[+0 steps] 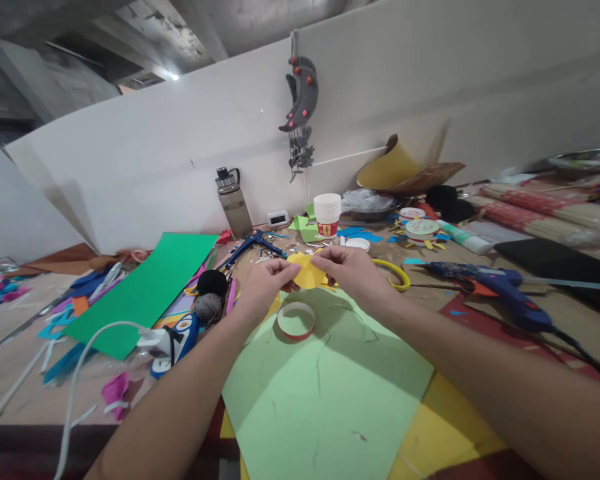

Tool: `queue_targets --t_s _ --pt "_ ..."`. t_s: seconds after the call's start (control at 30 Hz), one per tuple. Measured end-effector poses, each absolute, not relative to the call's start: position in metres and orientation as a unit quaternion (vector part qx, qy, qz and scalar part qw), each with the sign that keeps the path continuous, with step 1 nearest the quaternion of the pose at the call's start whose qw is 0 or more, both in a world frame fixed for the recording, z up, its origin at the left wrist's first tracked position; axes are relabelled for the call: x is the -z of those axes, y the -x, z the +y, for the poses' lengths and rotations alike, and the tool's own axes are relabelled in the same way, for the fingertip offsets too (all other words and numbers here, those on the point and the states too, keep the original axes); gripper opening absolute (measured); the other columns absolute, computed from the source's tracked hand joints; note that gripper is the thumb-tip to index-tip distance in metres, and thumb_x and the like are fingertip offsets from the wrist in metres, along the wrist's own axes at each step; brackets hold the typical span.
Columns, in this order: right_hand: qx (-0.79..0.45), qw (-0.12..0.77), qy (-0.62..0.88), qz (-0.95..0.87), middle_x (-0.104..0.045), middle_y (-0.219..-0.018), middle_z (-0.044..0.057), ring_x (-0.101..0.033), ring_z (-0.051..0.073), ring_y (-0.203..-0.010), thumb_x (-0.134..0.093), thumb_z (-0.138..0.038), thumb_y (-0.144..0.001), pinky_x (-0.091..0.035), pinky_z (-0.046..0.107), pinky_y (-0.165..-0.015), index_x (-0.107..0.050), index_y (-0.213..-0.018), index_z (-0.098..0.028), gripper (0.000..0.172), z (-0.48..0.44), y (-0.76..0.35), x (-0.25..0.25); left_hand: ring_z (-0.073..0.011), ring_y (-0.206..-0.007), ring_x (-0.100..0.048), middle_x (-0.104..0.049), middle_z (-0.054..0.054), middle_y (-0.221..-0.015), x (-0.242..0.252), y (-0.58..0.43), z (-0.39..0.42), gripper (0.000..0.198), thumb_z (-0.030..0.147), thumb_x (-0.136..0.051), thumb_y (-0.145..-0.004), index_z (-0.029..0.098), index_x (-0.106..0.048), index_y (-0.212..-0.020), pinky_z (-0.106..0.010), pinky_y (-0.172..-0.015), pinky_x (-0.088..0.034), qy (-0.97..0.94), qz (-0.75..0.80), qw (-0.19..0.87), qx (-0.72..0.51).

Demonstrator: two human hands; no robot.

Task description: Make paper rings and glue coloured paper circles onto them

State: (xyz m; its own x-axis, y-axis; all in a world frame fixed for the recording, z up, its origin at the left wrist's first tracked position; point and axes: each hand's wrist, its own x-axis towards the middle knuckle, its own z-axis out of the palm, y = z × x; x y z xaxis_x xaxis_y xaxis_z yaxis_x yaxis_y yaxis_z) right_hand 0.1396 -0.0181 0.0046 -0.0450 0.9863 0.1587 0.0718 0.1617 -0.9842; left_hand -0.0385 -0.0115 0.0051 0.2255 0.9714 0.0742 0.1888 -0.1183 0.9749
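Note:
Between my two hands is a yellow paper piece (307, 272), roundish with an uneven edge. My left hand (274, 275) pinches its left side between thumb and fingers. On the opposite side, my right hand (341, 265) grips it the same way. Just below them, a ring cut from a paper cup (296, 321), white inside with a red lower edge, lies on a light green sheet (325, 393). More yellow scraps show under my hands, partly hidden. Yellow-handled scissors (399, 275) lie right of my right hand.
A blue glue gun (505, 290) with its cord lies at right. Stacked paper cups (327, 215) and a water bottle (234, 202) stand behind. A bright green sheet (147, 287), yarn balls (211, 297) and a white cable (75, 387) occupy the left.

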Motion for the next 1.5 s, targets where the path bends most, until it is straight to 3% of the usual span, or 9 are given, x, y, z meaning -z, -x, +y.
queue_targets --t_s 0.13,0.47,0.73,1.03,1.23,1.37,1.5 --pt "-0.463 0.521 0.461 -0.549 -0.061 -0.062 -0.003 -0.049 0.008 -0.049 -0.066 -0.034 -0.073 -0.041 0.022 -0.046 -0.065 -0.071 -0.017 0.017 -0.021 -0.137 -0.007 -0.0116 -0.063 -0.062 -0.069 -0.004 -0.076 0.000 0.037 -0.010 0.038 0.048 -0.077 -0.068 0.014 -0.069 -0.082 -0.022 -0.059 -0.048 -0.606 0.434 0.526 -0.409" --pt "-0.451 0.536 0.457 -0.547 -0.063 -0.069 -0.001 -0.054 0.010 -0.059 -0.065 -0.034 -0.075 -0.046 0.022 -0.051 -0.065 -0.075 -0.017 0.017 -0.015 -0.140 -0.002 -0.0148 -0.065 -0.068 -0.068 -0.003 -0.079 -0.010 0.042 -0.004 0.038 0.035 -0.078 -0.064 0.015 -0.059 -0.090 -0.019 -0.049 -0.047 -0.483 0.420 0.540 -0.548" --pt "-0.382 0.516 0.469 -0.607 -0.065 -0.072 0.001 -0.053 0.013 -0.060 -0.062 -0.035 -0.078 -0.045 0.026 -0.054 -0.066 -0.081 -0.018 0.017 -0.012 -0.144 0.000 -0.0080 -0.056 -0.060 -0.064 0.000 -0.076 -0.005 0.050 0.005 0.036 0.029 -0.079 -0.062 0.016 -0.059 -0.090 -0.015 -0.043 -0.036 -0.477 0.409 0.531 -0.569" --pt "-0.276 0.528 0.462 -0.657 -0.068 -0.076 0.002 -0.058 0.014 -0.064 -0.058 -0.033 -0.082 -0.046 0.028 -0.060 -0.065 -0.085 -0.019 0.016 -0.019 -0.146 -0.014 -0.0068 -0.056 -0.055 -0.065 -0.001 -0.077 0.003 0.052 0.011 0.032 0.031 -0.078 -0.061 0.015 -0.063 -0.084 -0.017 -0.044 -0.031 -0.487 0.430 0.490 -0.582" --pt "-0.123 0.451 0.518 -0.716 -0.070 -0.082 0.005 -0.061 0.018 -0.069 -0.055 -0.035 -0.085 -0.045 0.030 -0.062 -0.065 -0.089 -0.021 0.017 -0.057 -0.202 -0.034 -0.0082 -0.062 -0.055 -0.066 -0.001 -0.083 -0.005 0.052 0.008 0.036 0.029 -0.080 -0.055 0.017 -0.063 -0.085 -0.019 -0.047 -0.038 -0.474 0.414 0.496 -0.599" --pt "0.048 0.337 0.640 -0.689 -0.068 -0.078 0.008 -0.061 0.025 -0.068 -0.053 -0.035 -0.085 -0.042 0.037 -0.060 -0.059 -0.084 -0.026 0.011 -0.084 -0.280 -0.025 -0.0081 -0.061 -0.054 -0.064 0.000 -0.079 -0.007 0.051 0.006 0.030 0.025 -0.079 -0.055 0.017 -0.060 -0.076 -0.019 -0.048 -0.041 -0.466 0.411 0.503 -0.601" --pt "0.052 0.231 0.730 -0.641 -0.066 -0.074 0.010 -0.061 0.027 -0.065 -0.057 -0.040 -0.080 -0.042 0.038 -0.055 -0.057 -0.079 -0.028 0.012 -0.101 -0.331 -0.012 -0.0090 -0.060 -0.056 -0.065 0.000 -0.078 -0.004 0.049 0.009 0.026 0.022 -0.076 -0.056 0.017 -0.060 -0.076 -0.019 -0.048 -0.044 -0.464 0.419 0.507 -0.593"
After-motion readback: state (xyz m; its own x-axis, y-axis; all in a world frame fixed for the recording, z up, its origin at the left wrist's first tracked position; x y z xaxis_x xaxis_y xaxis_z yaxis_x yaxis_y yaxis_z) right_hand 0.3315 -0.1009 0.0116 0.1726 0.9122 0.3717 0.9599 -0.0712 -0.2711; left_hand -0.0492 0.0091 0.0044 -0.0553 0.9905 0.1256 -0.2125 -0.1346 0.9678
